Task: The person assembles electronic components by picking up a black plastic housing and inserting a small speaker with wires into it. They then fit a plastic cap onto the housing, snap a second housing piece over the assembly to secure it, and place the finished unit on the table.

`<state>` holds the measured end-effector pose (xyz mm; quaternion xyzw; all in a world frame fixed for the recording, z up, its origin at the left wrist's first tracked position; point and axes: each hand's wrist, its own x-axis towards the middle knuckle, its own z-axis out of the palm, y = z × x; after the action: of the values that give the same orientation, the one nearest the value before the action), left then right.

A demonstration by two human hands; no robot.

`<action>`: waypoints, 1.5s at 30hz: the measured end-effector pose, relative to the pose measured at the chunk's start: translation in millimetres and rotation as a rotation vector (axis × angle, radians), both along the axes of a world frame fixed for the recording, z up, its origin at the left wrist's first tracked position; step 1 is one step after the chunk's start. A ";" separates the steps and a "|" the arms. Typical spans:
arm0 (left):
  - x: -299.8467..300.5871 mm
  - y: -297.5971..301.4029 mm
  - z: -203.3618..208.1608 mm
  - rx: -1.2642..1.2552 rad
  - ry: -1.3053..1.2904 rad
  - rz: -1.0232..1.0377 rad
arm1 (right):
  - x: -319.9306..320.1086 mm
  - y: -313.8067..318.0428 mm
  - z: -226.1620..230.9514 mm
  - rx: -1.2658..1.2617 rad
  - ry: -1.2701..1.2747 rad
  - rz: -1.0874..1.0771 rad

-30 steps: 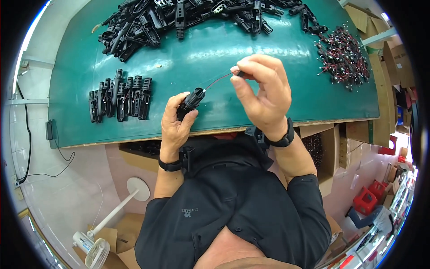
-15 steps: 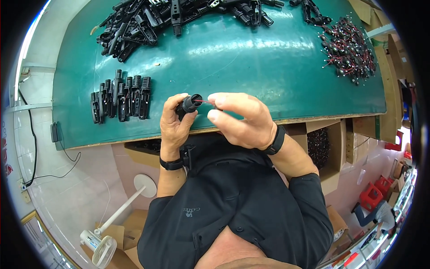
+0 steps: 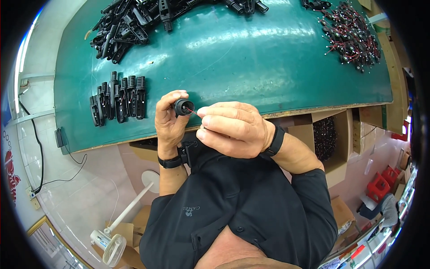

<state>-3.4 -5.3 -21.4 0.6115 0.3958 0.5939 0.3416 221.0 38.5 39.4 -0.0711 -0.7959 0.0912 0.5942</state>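
Observation:
Near the table's front edge my left hand (image 3: 169, 121) is wrapped round a black plastic housing (image 3: 183, 107), its round open end tilted toward me and to the right. A thin red wire (image 3: 191, 110) runs out of that opening to the fingertips of my right hand (image 3: 237, 127). Those fingers are pinched together on the wire; whatever part sits at its end is mostly hidden by them. Left of my hands, several black housings with ribbed ends (image 3: 118, 98) stand side by side in a row on the green table (image 3: 251, 67).
A large heap of black housings (image 3: 130, 29) covers the far left. At the far right lies a pile of small round parts with red wires (image 3: 351, 38). Below the table edge stands a cardboard box (image 3: 338, 154) of small dark parts. A white fan (image 3: 114, 249) is at lower left.
My right hand has turned, with its fingers drawn closer together and slightly lower. The housing's open end now faces more toward me. The view has shifted a little.

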 end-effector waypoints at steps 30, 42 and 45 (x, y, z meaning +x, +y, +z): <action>-4.0 -14.9 20.0 -0.255 0.184 0.164 | -4.4 5.2 -19.1 -0.797 0.020 -0.148; -7.2 -15.0 28.4 -0.213 0.338 0.114 | 5.9 12.6 -19.9 -1.057 -0.128 -0.014; -7.8 -14.3 29.8 -0.219 0.341 0.099 | 8.6 14.9 -22.1 -1.131 -0.168 0.038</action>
<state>-11.2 -19.6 8.4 0.6422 0.5395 0.4513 0.3047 229.6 53.4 17.3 -0.3709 -0.6689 0.5075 0.3969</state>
